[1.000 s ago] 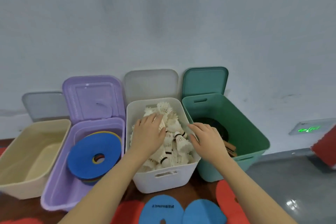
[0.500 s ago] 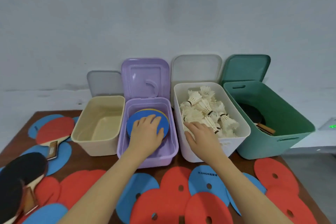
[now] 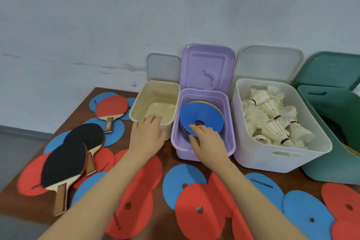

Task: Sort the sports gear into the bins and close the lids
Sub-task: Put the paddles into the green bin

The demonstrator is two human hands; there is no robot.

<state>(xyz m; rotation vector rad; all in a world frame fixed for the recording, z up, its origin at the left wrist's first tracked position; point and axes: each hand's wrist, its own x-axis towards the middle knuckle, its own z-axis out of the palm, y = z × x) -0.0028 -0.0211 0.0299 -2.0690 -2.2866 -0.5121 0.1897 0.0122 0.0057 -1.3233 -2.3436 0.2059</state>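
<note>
The right hand (image 3: 209, 142) reaches into the purple bin (image 3: 202, 150), fingertips resting on the blue disc (image 3: 200, 116) that tops a small stack there; the fingers look loosely bent and touching rather than gripping. The left hand (image 3: 147, 135) hovers at the near rim of the cream bin (image 3: 155, 101), fingers relaxed and holding nothing.

The step in hand appears to be settling discs into the purple bin. To do it well, the stack should lie flat and centred so the purple lid (image 3: 207, 66), standing upright behind, can fold down without catching an edge. Many red and blue discs (image 3: 194, 200) remain spread across the table (image 3: 167, 159), overlapping one another, so it is probably easiest to gather several at once by sliding them into a pile.

Three paddles (image 3: 64, 163) lie on the left, over more discs; they likely belong in the green bin (image 3: 331, 161), which sits far right, a long reach across the other bins. The white bin (image 3: 282, 160) is heaped with shuttlecocks (image 3: 272, 121) near its rim, so its lid may need a gentle press.

The bins stand touching side by side against the wall, leaving free room only in front. The table's left corner is close to the paddles, so sweeping outward there risks pushing gear off.
</note>
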